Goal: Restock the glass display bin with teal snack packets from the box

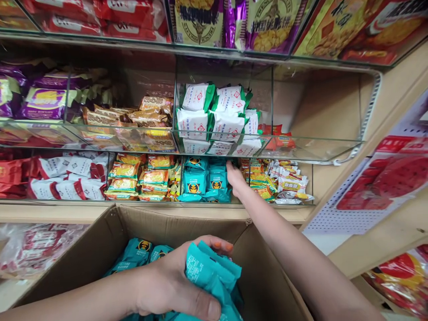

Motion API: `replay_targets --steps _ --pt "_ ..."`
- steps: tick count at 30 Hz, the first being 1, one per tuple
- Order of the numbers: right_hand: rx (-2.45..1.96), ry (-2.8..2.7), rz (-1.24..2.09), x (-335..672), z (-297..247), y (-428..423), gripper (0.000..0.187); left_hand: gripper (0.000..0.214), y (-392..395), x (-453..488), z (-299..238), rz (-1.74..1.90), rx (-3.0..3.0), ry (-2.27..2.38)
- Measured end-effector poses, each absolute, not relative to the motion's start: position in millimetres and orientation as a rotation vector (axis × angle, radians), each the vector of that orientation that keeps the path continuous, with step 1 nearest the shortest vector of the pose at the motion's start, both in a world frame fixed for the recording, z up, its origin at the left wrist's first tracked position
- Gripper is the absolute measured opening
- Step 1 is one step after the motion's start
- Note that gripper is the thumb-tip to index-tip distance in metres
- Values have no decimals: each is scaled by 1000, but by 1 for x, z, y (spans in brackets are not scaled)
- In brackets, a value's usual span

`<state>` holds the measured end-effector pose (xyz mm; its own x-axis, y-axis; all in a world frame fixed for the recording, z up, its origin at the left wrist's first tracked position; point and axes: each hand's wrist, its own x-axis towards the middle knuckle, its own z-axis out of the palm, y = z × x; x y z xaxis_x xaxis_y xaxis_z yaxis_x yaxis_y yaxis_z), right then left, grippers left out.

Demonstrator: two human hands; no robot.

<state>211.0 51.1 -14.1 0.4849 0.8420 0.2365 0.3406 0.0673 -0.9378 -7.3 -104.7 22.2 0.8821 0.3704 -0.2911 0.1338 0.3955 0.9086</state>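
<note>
My left hand (174, 276) is closed around teal snack packets (214, 272) above an open cardboard box (150, 223). More teal packets (137, 252) with a black and yellow round print lie inside the box. My right hand (235, 178) reaches into a lower shelf compartment, beside stacked teal packets (195, 180) of the same look. Its fingers are mostly hidden at the back of that compartment, so whether they grip anything does not show.
Clear dividers part the shelf. Yellow-green packets (154, 178) sit left of the teal stack, and small white-yellow packets (292, 183) to its right. Above, a glass-fronted shelf (301, 149) holds white-green packets (229, 122). A slanted wooden side panel (377, 98) bounds the right.
</note>
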Motion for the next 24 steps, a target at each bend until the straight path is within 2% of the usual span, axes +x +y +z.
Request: replay_targets --steps 10,13,16,18,20,24 --pt "-1560 -1058 525 205 -5 57 67 67 -100 -8 21 180 1145 509" --pt "-1537 -1045 498 203 -3 35 61 63 -100 -8 24 256 1099 604" --pt "-1345 -1047 513 196 -3 -14 50 50 -100 -6 27 398 997 798" --pt "-1131 -1075 659 187 -4 -54 43 39 -99 -4 28 488 948 884" --pt "-1114 -1097 813 177 -6 -91 39 33 -97 0 29 559 942 909" --pt "-1200 -1071 1099 164 -13 -131 56 35 -93 7 26 659 949 883"
